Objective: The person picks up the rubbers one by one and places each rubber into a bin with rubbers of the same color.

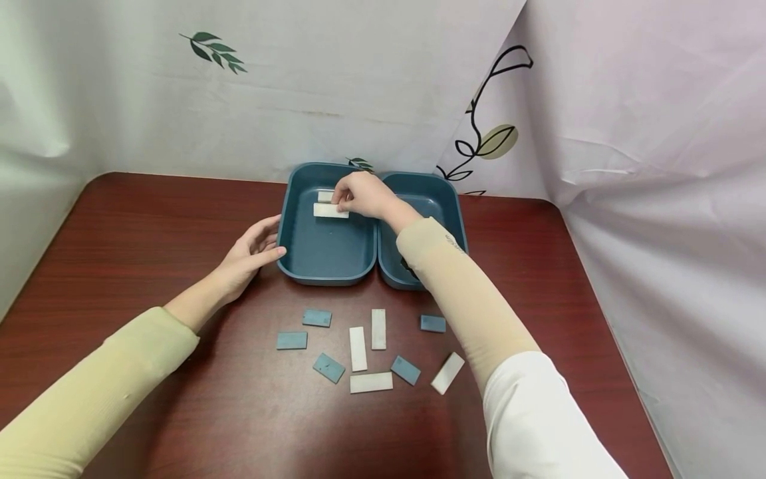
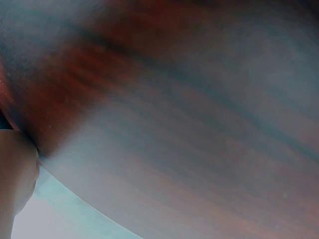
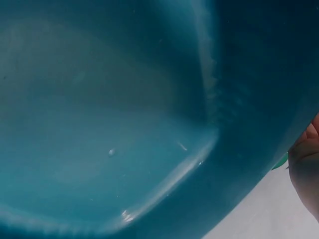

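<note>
My right hand (image 1: 366, 195) reaches into the left blue tray (image 1: 326, 256), where its thumb and fingertips pinch one end of a white tile (image 1: 325, 211). Just behind that piece lies another white tile (image 1: 326, 196), partly covered by the fingers. At the tray's left side, my left hand (image 1: 248, 258) touches the outer wall with extended fingers, the thumb tip right at the rim. The right wrist view shows mostly the inside of a blue tray (image 3: 99, 149), with part of the hand at its right edge.
A second blue tray (image 1: 427, 193) stands against the first one's right side, partly behind my right forearm. In front of them, several white tiles (image 1: 371, 382) and several blue-grey tiles (image 1: 292, 340) lie scattered on the reddish-brown table (image 1: 179, 226). Patterned cloth hangs behind.
</note>
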Available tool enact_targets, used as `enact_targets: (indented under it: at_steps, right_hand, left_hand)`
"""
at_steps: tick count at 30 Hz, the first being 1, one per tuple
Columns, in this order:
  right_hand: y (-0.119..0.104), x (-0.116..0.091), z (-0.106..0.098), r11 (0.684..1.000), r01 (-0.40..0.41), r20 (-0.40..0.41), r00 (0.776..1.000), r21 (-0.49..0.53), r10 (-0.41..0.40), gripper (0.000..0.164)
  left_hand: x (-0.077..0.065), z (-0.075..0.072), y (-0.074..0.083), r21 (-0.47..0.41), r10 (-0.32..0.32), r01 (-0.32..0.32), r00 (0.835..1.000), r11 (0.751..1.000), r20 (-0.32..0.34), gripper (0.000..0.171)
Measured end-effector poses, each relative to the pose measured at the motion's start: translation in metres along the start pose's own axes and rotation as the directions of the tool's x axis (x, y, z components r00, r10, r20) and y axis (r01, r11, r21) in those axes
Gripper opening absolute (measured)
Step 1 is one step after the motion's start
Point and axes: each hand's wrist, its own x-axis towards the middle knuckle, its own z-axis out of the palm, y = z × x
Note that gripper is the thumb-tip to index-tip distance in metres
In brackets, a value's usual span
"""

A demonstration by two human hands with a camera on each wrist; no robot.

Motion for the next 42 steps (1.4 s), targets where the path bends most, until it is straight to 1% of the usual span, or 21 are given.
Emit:
enact_targets:
  at_steps: [11, 16, 22, 31, 37, 42]
  right_hand:
    - [0.001, 0.007, 0.003, 0.997, -0.002, 0.047, 0.999, -0.077, 0.005, 0.016]
    - [0.003, 0.01, 0.004, 0.996, -0.006, 0.056, 0.998, -0.093, 0.011, 0.017]
    - [0.002, 0.01, 0.005, 0.989, 0.008, 0.068, 0.998, -0.147, 0.002, 0.017]
    - [0.003, 0.011, 0.006, 0.987, 0.015, 0.067, 0.998, -0.159, -0.004, 0.018]
    - [0.003, 0.012, 0.005, 0.985, 0.019, 0.088, 0.996, -0.174, -0.004, 0.014]
    - [0.005, 0.013, 0.004, 0.982, 0.028, 0.1, 0.995, -0.189, -0.01, 0.016]
  left_hand:
    - [0.0, 0.0, -0.001, -0.007, 0.01, -0.01, 1.0, 1.0, 0.002, 0.066]
    - [0.001, -0.001, -0.002, -0.005, 0.006, -0.006, 1.0, 1.0, 0.0, 0.066]
    - [0.002, -0.001, -0.004, 0.001, 0.021, -0.021, 1.0, 1.0, -0.001, 0.065]
    - [0.001, -0.001, -0.002, 0.005, 0.019, -0.019, 1.0, 1.0, 0.0, 0.066]
    - [0.001, -0.001, -0.002, 0.015, 0.01, -0.01, 1.0, 1.0, 0.0, 0.066]
    - [0.002, 0.0, -0.002, 0.024, 0.002, -0.002, 1.0, 1.0, 0.0, 0.066]
